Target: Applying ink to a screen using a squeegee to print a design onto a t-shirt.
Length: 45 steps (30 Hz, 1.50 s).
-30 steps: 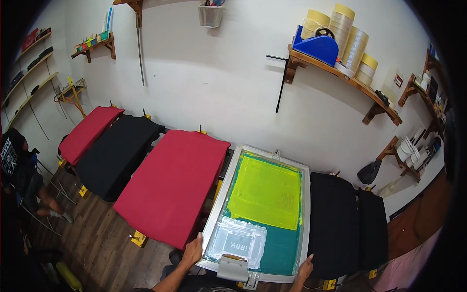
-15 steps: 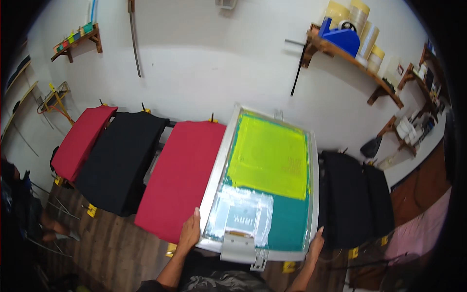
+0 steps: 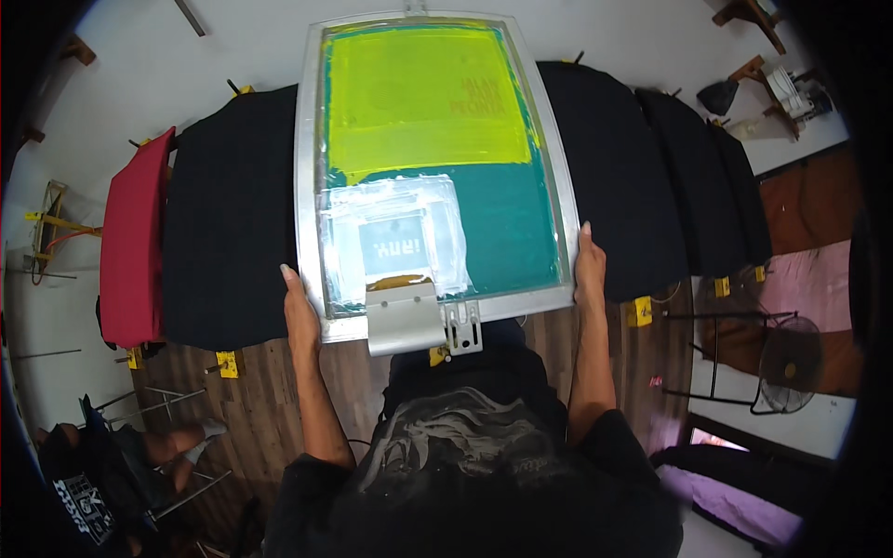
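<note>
Aluminium-framed printing screen with yellow and teal mesh (image 3: 437, 167), gripped at its near corners between left hand (image 3: 299, 316) and right hand (image 3: 590, 270), over black garment on pallet (image 3: 233, 214); best lowered level, both sides together.

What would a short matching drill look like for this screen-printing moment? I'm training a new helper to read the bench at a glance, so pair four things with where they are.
Things:
1. left hand
2. right hand
3. red garment
4. metal squeegee handle

Places:
A. far left of the row of boards, beside a black one
B. gripping the right edge of the screen frame
C. at the near edge of the frame, between the hands
D. gripping the frame's left edge near its lower corner

Pairs: 1-D, 2-B, 3-A, 4-C
</note>
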Each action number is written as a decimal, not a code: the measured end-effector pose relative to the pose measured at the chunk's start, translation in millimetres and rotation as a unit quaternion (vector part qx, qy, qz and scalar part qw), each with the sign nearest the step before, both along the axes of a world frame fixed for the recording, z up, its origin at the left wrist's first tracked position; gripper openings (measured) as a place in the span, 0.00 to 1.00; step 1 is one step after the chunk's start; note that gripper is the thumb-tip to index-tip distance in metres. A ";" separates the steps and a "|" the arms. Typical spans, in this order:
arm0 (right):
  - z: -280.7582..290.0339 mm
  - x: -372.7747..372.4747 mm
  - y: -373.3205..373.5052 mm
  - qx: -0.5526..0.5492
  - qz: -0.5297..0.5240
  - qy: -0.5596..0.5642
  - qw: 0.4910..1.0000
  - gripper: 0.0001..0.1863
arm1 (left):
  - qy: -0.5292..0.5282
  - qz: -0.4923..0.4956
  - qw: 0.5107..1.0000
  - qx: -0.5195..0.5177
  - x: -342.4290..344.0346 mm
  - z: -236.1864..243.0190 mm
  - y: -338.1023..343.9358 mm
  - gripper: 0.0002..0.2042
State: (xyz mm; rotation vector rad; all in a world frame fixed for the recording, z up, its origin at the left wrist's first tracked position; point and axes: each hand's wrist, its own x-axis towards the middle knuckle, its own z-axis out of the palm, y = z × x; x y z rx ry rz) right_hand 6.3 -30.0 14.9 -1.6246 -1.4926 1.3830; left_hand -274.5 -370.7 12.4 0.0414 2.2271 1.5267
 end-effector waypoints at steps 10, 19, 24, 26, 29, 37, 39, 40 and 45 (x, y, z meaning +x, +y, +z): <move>-37.1 7.8 -25.3 0.031 -0.018 -0.023 0.999 0.35 | 0.000 -0.021 1.000 -0.017 4.5 -23.2 -29.0 0.43; -33.8 11.0 -22.4 0.040 0.005 -0.037 0.999 0.34 | 0.045 -0.017 0.997 -0.068 -0.6 -38.8 -31.0 0.40; -36.2 10.9 -22.3 0.020 0.015 -0.010 1.000 0.33 | 0.040 -0.014 0.993 -0.109 -4.1 -38.3 -35.1 0.39; -30.7 7.8 -23.4 0.021 0.011 0.017 1.000 0.32 | 0.070 -0.005 0.988 -0.136 1.5 -34.7 -33.2 0.39; -49.4 13.9 -18.7 0.022 0.028 0.022 0.999 0.32 | 0.096 0.001 0.988 -0.123 6.9 -24.2 -29.5 0.41; -52.7 20.1 -13.2 0.034 0.051 0.061 0.996 0.31 | 0.088 -0.009 0.990 -0.108 0.5 -46.2 -38.0 0.42; -55.4 15.9 -14.5 0.046 0.038 0.084 0.995 0.31 | 0.154 0.036 0.983 -0.093 8.2 -50.1 -25.7 0.42; -55.8 13.7 -14.3 0.047 0.036 0.088 0.994 0.31 | 0.138 0.006 0.985 -0.107 4.8 -44.8 -27.1 0.42; -49.4 14.3 -8.2 0.073 0.060 0.060 0.994 0.30 | 0.093 -0.009 0.983 -0.157 6.4 -33.8 -30.9 0.42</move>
